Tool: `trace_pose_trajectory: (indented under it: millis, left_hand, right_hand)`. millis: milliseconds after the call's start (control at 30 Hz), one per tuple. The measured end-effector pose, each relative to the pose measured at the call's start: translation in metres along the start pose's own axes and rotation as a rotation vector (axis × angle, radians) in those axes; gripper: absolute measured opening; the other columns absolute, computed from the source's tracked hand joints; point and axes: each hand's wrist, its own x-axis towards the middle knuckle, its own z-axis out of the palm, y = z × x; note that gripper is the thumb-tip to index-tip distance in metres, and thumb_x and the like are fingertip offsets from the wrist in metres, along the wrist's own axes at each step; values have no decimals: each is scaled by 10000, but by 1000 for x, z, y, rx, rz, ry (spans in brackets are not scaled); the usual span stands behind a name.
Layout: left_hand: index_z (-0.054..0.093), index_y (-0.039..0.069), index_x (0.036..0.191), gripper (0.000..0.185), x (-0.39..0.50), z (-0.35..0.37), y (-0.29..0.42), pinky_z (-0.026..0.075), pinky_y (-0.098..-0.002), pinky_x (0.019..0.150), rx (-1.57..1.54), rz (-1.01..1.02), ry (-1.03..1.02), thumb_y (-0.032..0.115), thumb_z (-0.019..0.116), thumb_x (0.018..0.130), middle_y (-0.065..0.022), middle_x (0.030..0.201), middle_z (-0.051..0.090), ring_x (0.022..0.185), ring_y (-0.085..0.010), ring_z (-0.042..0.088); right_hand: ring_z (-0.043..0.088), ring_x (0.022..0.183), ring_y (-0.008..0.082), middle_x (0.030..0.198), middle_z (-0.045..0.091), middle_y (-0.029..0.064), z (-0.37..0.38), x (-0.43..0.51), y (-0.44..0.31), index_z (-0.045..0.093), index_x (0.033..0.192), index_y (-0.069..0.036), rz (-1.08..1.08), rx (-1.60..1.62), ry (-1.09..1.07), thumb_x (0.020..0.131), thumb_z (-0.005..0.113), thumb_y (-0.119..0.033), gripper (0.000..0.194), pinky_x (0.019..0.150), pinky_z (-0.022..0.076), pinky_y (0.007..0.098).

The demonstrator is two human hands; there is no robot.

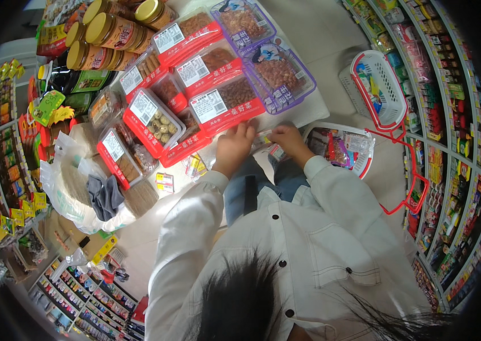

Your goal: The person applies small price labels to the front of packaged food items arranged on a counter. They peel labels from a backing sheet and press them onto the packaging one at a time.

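My left hand (pixel 235 146) is at the near edge of the display table, its fingertips by the red-banded plastic food box (pixel 228 100). My right hand (pixel 290 140) has its fingers bent at a small pale label holder (pixel 262 138) at the table edge; whether it grips it, I cannot tell. More boxed foods lie beyond, among them a clear box of small round eggs (pixel 155 121) and a purple-rimmed basket box (pixel 281 76). Price tags (pixel 165 182) lie on the white table top left of my left hand.
A white basket with packaged goods (pixel 367 164) stands right of my right hand, and another white basket with red handles (pixel 394 91) is beyond it. Gold-lidded jars (pixel 108 32) are stacked at the upper left. A plastic bag with a grey cloth (pixel 103 197) lies left. Stocked shelves (pixel 445 151) line the right.
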Motion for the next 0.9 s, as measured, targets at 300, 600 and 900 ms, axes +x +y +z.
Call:
trace_pose_trajectory:
  millis: [300, 600, 900]
  left_hand:
    - [616, 96, 991, 167, -23, 12, -4, 545, -430, 647, -247, -291, 22, 150, 620, 833, -111, 952, 609, 810, -313, 661]
    - [634, 107, 1008, 182, -33, 21, -5, 524, -427, 606, -420, -587, 127, 229, 687, 884, -104, 769, 679, 676, -319, 668]
    - [704, 58, 928, 198, -52, 35, 11, 508, -358, 589, -767, -852, 206, 251, 712, 886, -99, 723, 689, 611, -234, 660]
  right_hand:
    - [655, 691, 157, 795, 715, 100, 11, 2, -2, 731, 895, 22, -20, -4, -50, 791, 749, -223, 267, 654, 521, 333]
    - [637, 700, 134, 797, 705, 85, 37, 20, -9, 724, 903, 54, 7, -31, -104, 825, 741, -170, 238, 644, 498, 298]
    - [642, 649, 141, 790, 716, 105, 41, 23, -11, 717, 890, 59, 75, 7, -92, 833, 739, -153, 221, 610, 503, 293]
